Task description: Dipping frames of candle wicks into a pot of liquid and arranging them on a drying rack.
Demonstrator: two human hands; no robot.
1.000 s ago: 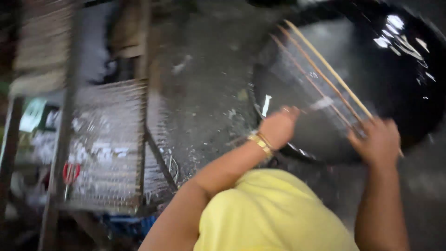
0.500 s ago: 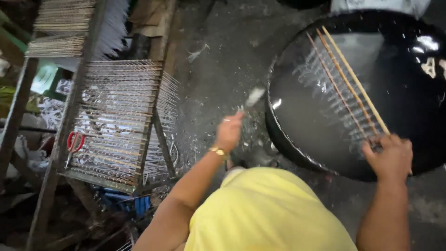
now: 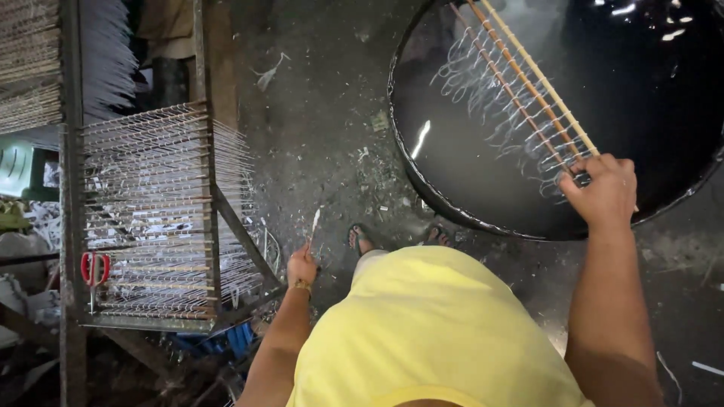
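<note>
The right hand (image 3: 603,192) is closed around the near ends of a bundle of thin tan wooden sticks (image 3: 528,83), which run up and away from the grip, slanting across a wide round black basin of dark liquid (image 3: 656,98). Pale looped threads (image 3: 490,90) hang from the sticks along most of their length and reach down to the shiny surface; where thread ends and reflection begins is hard to tell. The grip sits just inside the basin's near rim, with open dark liquid to the far side of the sticks and the basin's right part cut off by the frame.

The left hand (image 3: 302,265) hangs low beside the yellow garment (image 3: 430,332), fingers curled on a small pale sliver (image 3: 314,222) that points up from it; what the sliver is cannot be made out. Bare grey littered floor (image 3: 324,113) lies between this hand and the basin. Just to the outer side of the left hand stands a metal-framed rack of white-strung sticks (image 3: 151,211), with red-handled scissors (image 3: 94,270) hung on its far edge. Two sandalled feet (image 3: 362,237) show beyond the garment.
</note>
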